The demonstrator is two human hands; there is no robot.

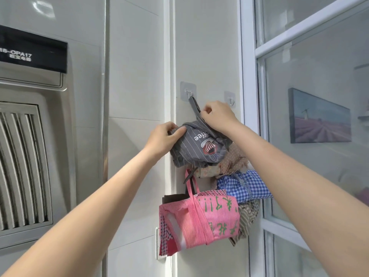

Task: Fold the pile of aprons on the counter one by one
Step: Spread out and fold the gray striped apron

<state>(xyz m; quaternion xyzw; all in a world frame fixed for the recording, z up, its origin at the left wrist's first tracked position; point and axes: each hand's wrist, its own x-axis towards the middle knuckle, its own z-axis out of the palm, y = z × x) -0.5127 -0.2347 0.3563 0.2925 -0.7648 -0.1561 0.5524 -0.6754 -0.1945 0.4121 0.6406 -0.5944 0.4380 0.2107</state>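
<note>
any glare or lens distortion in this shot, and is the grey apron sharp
Head view: even daylight, soft glare patch on the glossy tile top left; wide-angle bends the window frame; grey apron and both hands, left and right, are sharp.

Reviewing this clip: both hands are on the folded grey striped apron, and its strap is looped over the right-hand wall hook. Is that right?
Not quite. The head view shows the strap running up to the left wall hook; the right wall hook is bare. The rest holds: the left hand and right hand are both on the folded grey striped apron.
</note>
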